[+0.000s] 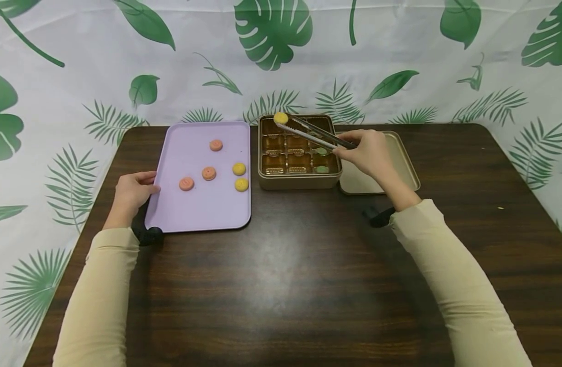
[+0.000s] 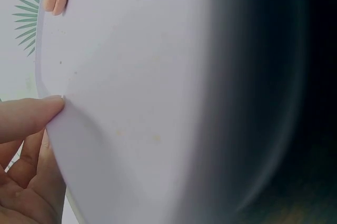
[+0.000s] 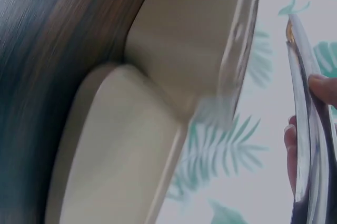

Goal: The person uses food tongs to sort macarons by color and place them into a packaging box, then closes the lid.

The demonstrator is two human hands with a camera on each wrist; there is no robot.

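Note:
My left hand (image 1: 132,195) holds the left rim of a lilac tray (image 1: 203,210); in the left wrist view its thumb (image 2: 37,116) lies on top and the fingers are below. My right hand (image 1: 369,152) grips metal tongs (image 1: 307,136). A yellow macaron (image 1: 281,118) is pinched in the tongs' tips, above the back-left part of a gold tin (image 1: 299,182). Green macarons (image 1: 322,169) sit in the tin's right-hand compartments. On the tray lie three orange macarons (image 1: 209,174) and two yellow macarons (image 1: 239,168).
The gold lid (image 1: 400,163) lies on the dark wooden table (image 1: 271,285) right of the tin, beneath my right hand. A white cloth (image 1: 198,66) with green leaf prints hangs behind the table. The tray's right rim is close to the tin.

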